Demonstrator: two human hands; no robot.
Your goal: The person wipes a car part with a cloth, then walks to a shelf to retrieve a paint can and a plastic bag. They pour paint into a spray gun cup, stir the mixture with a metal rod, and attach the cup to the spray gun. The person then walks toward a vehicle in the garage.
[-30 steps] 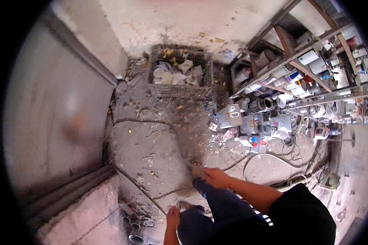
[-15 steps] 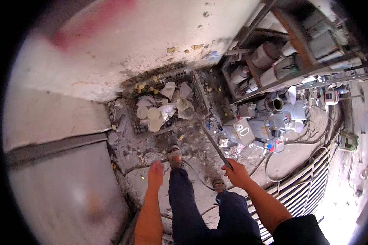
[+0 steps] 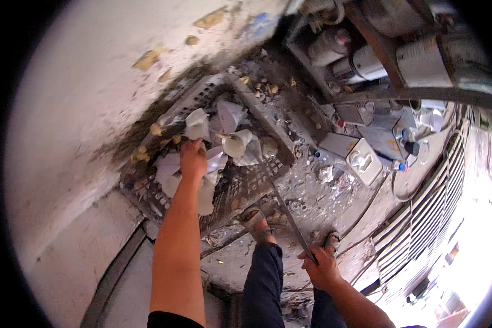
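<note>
My left hand [image 3: 193, 158] reaches into a grimy plastic crate [image 3: 245, 192] of rubbish. Its fingers close at the lower edge of a whitish cup [image 3: 197, 123], though their tips are partly hidden. A second pale cup [image 3: 236, 144] lies tilted just to the right, among crumpled white sheets [image 3: 229, 115]. More pale cups [image 3: 205, 198] sit beneath and beside my wrist. Wrapped around the near end of a long, thin dark rod [image 3: 290, 212] is my right hand [image 3: 322, 269]. The rod slants away to the crate's right side, where its far tip is hard to make out.
At the right stand rectangular metal cans [image 3: 361, 161] and bottles, below a rusty shelf [image 3: 399, 93] holding more containers. A stained wall [image 3: 93, 98] rises at the left. Debris litters the floor around my sandalled feet [image 3: 257, 221], and a slatted grate [image 3: 421, 213] lies at right.
My view has moved closer to the crate. My left hand has gone from above the floor forward into the crate, to a cup. My right hand still grips the rod.
</note>
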